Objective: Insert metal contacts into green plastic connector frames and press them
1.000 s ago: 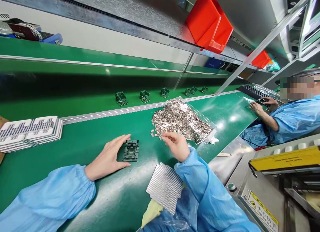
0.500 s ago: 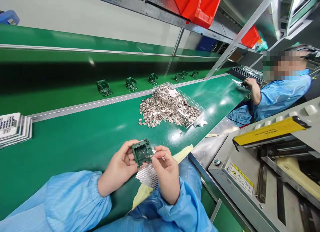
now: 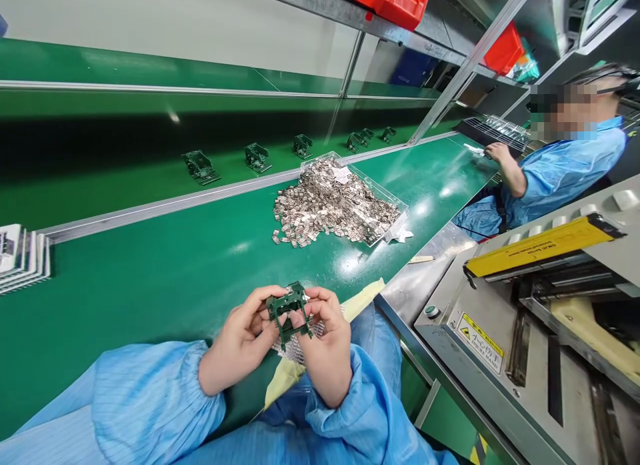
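In front of me, above the bench edge, a small green circuit board frame point(image 3: 287, 306) with an opening in its middle is held tilted. My left hand point(image 3: 245, 335) grips its left side between thumb and fingers. My right hand point(image 3: 327, 345) is closed on its right side, thumb against the frame. Whether a small part is also pinched in the right fingers cannot be made out. Below the hands, a sheet of small silver pieces point(image 3: 294, 353) is partly hidden by them. It lies over yellow paper point(image 3: 283, 381) by my lap.
A heap of small metal pieces point(image 3: 320, 205) spills from a clear tray point(image 3: 370, 241) on the green bench point(image 3: 150, 285). Several green board assemblies point(image 3: 200, 166) stand along the back. White panels point(image 3: 23, 261) are stacked left. A machine point(image 3: 480, 331) and a co-worker point(image 3: 565, 158) are right.
The circuit board frame has been turned and tilted between my hands. My right hand has come in closer, its thumb now up against the frame. The view has shifted slightly.
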Motion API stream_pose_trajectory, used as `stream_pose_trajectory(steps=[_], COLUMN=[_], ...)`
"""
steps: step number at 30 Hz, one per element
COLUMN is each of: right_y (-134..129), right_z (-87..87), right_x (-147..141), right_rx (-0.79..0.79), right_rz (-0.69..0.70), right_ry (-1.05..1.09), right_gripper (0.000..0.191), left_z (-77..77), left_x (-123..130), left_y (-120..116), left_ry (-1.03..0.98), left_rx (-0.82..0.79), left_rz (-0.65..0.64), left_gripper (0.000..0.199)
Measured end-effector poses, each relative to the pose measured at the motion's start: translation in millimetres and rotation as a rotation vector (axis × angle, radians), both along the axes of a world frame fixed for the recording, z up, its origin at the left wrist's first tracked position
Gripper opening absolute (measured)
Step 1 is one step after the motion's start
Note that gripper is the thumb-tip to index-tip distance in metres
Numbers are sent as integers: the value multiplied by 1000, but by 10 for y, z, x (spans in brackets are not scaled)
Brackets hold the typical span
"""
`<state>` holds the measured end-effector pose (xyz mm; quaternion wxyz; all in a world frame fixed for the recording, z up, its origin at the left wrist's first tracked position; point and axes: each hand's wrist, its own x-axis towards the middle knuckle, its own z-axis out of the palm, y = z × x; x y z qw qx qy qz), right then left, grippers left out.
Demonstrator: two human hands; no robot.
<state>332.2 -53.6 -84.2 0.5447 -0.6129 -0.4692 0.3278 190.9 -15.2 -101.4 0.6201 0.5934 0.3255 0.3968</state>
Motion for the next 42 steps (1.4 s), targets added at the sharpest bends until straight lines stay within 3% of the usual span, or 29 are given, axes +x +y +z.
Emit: stream_pose_trajectory(steps=[7, 14, 18, 22, 25, 28, 30, 34, 37, 42], right_y=[1, 1, -102, -334, -524, -638, -654, -627, -621, -575], right_z=[-15, -4, -4, -12, -122, -357, -522, -695, -727, -826], right_x=[-50, -35, 22, 158, 374, 608, 685, 576, 442, 420], right_rx=[-83, -116, -108, -93, -63, -79, -143, -150, -94, -106], right_rz=[11, -9, -52, -124, -179, -273, -233, -6, -14, -7], right_ry=[344, 465, 532, 531, 524, 489, 448, 401, 437, 451], right_gripper=[12, 20, 26, 25, 23, 33, 45, 46, 36, 39], left_z=[28, 87, 104, 132, 141, 76, 1, -108, -128, -133], left_x=[33, 94, 173, 279, 389, 535, 636, 781, 816, 791], left_y=[-27, -75, -158, -249, -206, -48, 65, 153, 121, 93], left_ry=[145, 183, 194, 221, 212, 198, 190, 214, 257, 348], left_rx=[35, 3, 18, 37, 46, 104, 151, 202, 230, 244], left_rz=[126, 200, 158, 30, -28, 74, 131, 93, 58, -16], left_gripper=[30, 33, 32, 35, 32, 33, 35, 34, 34, 35])
